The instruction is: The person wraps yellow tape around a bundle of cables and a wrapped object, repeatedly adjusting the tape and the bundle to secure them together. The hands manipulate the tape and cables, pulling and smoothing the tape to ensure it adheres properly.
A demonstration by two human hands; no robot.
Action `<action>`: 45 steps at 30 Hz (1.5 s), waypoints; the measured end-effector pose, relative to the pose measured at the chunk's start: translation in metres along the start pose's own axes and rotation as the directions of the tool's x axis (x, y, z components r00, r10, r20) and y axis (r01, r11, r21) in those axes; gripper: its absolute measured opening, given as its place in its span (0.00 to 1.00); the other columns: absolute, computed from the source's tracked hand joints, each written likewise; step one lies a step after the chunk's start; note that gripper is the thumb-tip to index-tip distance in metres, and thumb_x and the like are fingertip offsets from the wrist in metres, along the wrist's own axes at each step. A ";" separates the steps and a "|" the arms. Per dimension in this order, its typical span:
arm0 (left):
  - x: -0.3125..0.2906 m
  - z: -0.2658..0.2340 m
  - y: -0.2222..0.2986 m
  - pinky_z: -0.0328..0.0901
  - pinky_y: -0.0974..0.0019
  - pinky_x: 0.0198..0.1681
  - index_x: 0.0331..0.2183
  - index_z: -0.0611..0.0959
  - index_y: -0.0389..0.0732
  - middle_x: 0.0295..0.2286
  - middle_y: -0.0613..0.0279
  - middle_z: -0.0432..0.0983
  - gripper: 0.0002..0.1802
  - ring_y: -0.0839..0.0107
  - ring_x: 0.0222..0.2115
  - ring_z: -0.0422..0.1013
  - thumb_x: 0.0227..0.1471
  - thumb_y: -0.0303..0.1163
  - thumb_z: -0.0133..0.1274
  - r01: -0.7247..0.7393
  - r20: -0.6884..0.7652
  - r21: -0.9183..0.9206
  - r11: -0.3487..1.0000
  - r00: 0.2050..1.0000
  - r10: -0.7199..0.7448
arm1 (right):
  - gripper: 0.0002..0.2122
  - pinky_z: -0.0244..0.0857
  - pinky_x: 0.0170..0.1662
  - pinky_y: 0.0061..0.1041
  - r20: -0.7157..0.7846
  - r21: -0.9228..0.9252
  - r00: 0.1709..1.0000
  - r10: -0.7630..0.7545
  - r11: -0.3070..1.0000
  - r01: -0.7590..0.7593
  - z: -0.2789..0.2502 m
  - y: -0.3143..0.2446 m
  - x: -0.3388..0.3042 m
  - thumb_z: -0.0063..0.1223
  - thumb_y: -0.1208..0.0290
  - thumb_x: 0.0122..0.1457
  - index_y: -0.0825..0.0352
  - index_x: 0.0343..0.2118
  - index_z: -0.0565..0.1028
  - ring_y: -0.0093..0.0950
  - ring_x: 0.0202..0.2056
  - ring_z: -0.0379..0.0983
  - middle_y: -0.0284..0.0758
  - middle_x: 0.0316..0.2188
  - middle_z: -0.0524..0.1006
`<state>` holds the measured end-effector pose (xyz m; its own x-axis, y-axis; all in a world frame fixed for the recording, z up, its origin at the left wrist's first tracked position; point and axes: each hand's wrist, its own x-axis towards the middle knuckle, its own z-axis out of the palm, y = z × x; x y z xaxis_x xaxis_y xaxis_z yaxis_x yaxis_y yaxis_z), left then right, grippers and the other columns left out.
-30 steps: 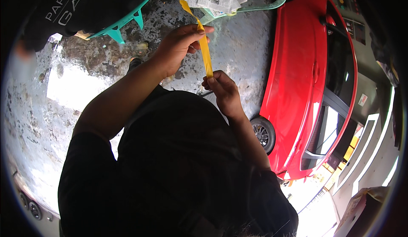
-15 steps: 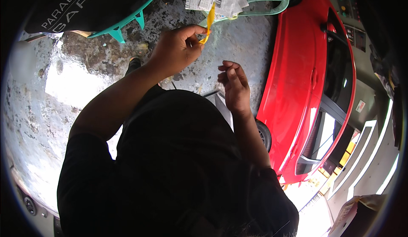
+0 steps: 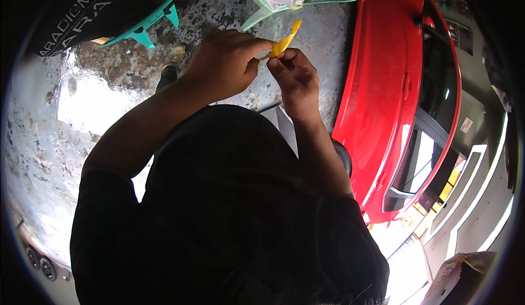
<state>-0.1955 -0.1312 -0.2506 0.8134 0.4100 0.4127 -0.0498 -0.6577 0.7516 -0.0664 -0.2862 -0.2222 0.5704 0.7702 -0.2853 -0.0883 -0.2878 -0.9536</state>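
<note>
At the frame's upper centre, the left hand (image 3: pixel 221 64) and right hand (image 3: pixel 299 83) are pinching a curling yellow strip (image 3: pixel 284 45) between their fingers; gripping lightly, near its edges, would be avoiding creases.

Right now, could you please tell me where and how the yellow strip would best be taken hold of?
Probably pinch the yellow strip by its free end, coming from the far side, beyond the hands. That end points away from them, while the left hand and right hand crowd the other end.
</note>
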 end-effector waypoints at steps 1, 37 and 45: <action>0.000 0.000 0.001 0.72 0.55 0.41 0.45 0.85 0.41 0.35 0.58 0.84 0.21 0.56 0.35 0.80 0.45 0.22 0.62 -0.001 0.018 0.009 1.000 1.000 0.001 | 0.06 0.65 0.51 0.19 0.001 0.006 1.000 0.000 1.000 0.000 0.000 0.003 0.000 0.58 0.78 0.67 0.69 0.45 0.77 0.17 0.43 0.72 0.28 0.40 0.79; -0.017 0.033 0.001 0.67 0.68 0.41 0.40 0.82 0.37 0.34 0.65 0.81 0.12 0.79 0.35 0.72 0.66 0.38 0.53 0.526 0.332 -0.811 0.255 0.773 -0.540 | 0.04 0.64 0.50 0.21 -0.063 0.202 0.996 -0.070 0.976 0.081 -0.012 -0.002 -0.018 0.57 0.76 0.68 0.69 0.42 0.76 0.17 0.40 0.70 0.28 0.36 0.78; -0.016 0.024 0.001 0.65 0.70 0.42 0.38 0.80 0.38 0.34 0.68 0.78 0.12 0.79 0.37 0.70 0.67 0.37 0.51 0.424 0.211 -0.525 0.739 0.905 -0.369 | 0.06 0.65 0.51 0.21 -0.012 0.251 1.000 -0.005 0.968 0.008 0.003 -0.008 -0.013 0.56 0.74 0.69 0.69 0.44 0.76 0.17 0.41 0.71 0.29 0.38 0.79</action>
<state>-0.1945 -0.1540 -0.2691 0.8767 0.4808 -0.0126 0.0037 0.0193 0.9998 -0.0757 -0.2924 -0.2112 0.5809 0.7645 -0.2796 -0.2862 -0.1297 -0.9494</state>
